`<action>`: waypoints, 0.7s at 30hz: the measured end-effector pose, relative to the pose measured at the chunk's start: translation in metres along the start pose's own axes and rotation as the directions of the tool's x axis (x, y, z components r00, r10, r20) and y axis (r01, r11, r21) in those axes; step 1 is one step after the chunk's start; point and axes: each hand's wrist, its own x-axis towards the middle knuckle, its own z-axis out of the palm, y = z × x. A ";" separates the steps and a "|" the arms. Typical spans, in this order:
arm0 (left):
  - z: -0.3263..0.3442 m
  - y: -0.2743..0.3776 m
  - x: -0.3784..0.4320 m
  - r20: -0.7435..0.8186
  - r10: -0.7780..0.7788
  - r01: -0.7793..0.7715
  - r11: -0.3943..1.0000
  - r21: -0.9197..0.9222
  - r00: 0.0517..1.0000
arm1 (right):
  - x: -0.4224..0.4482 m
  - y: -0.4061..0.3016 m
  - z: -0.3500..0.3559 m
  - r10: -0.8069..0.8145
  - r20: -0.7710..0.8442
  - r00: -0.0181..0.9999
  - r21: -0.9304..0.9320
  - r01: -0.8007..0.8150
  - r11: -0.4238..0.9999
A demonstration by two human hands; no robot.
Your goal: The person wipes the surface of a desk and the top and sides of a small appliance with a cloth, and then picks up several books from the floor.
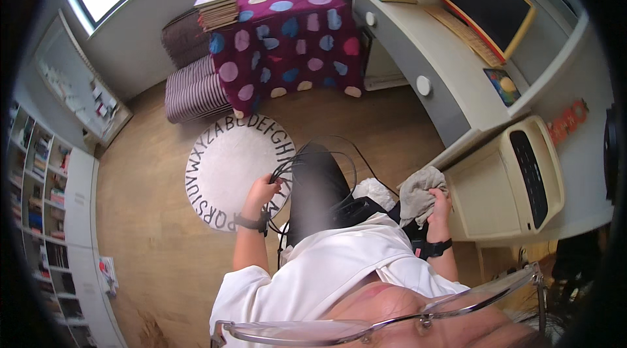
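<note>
My left hand (pixel 267 190) is closed around a bundle of thin black cables (pixel 280 166) above the edge of a round white alphabet rug (pixel 235 171). Loops of the cable spread over my dark-clad leg (pixel 318 186) and run to the right. In my right hand (pixel 439 206) is a crumpled grey cloth (pixel 420 193), held beside a cream-coloured appliance with a dark slotted panel (pixel 482 186). A fluffy white thing (pixel 374 193) lies between my leg and the cloth. Black bands circle both wrists.
A curved desk (pixel 431 49) with round knobs stands at the right, bearing a framed black panel (pixel 490 5) and books. Ahead are a polka-dot cloth cover (pixel 294 39), a stack of books (pixel 218 10) and striped bedding (pixel 196 88). Bookshelves (pixel 81 191) line the left.
</note>
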 end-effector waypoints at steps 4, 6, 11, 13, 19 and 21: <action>-0.022 -0.013 -0.027 0.013 -0.089 0.090 0.989 -0.114 0.996 | 0.006 0.012 0.015 -0.004 0.110 0.994 -0.046 0.009 0.999; -0.027 -0.021 -0.040 0.003 -0.124 0.122 0.975 -0.185 0.992 | 0.022 0.006 0.010 -0.012 0.132 0.991 -0.049 0.019 0.999; -0.018 -0.011 -0.059 -0.017 -0.120 0.116 0.982 -0.152 0.993 | 0.017 -0.100 0.015 -0.114 0.022 0.993 0.159 0.109 0.981; -0.018 -0.014 -0.056 -0.081 -0.108 0.103 0.993 -0.064 0.991 | -0.021 -0.161 0.038 -0.410 -0.153 0.899 0.133 0.430 0.893; -0.026 -0.068 -0.056 -0.185 0.042 -0.015 0.989 0.147 0.982 | -0.019 -0.224 0.038 -0.951 -0.290 0.111 -0.143 0.977 0.158; -0.011 -0.039 -0.058 -0.140 -0.039 0.045 0.998 0.038 0.989 | 0.017 -0.226 0.029 -0.995 -0.058 -0.081 -0.434 0.900 -0.048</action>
